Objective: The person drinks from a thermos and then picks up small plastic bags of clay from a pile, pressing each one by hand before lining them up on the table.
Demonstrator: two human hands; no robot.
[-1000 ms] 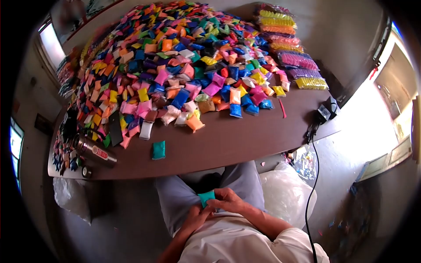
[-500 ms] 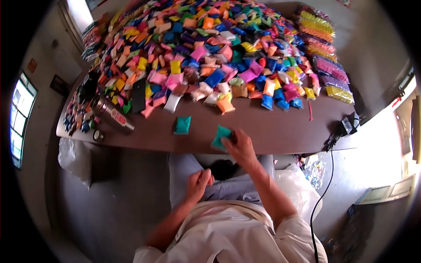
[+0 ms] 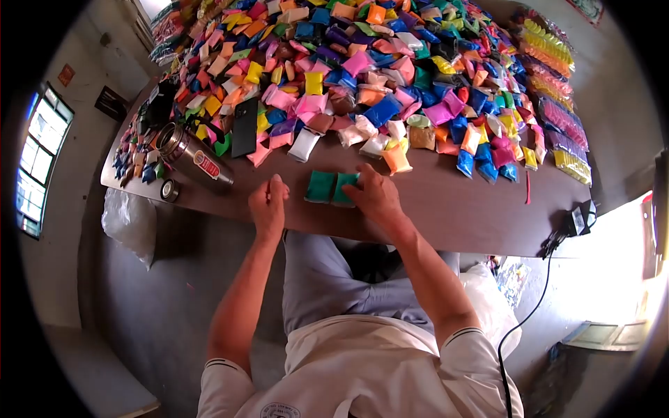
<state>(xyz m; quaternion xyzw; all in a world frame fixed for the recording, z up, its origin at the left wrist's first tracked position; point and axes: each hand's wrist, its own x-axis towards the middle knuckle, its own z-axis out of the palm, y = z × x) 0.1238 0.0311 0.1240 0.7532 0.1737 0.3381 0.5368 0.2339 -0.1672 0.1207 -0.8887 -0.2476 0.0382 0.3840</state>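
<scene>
Since half a second ago, my right hand (image 3: 376, 198) has brought the teal packet (image 3: 345, 189) down to touch a second teal packet (image 3: 320, 187); its fingers cover it, and I cannot tell whether they pinch. My left hand (image 3: 268, 205) rests half-curled, empty, on the table (image 3: 446, 209). Beyond: steel flask (image 3: 194, 157), packet heap (image 3: 362, 76).

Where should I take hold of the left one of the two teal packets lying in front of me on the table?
The left teal packet lies flat, its right edge close beside the right teal packet under the right hand, with bare table along its left and near sides. So pinch its left edge, probably coming from the left with the left hand.
</scene>
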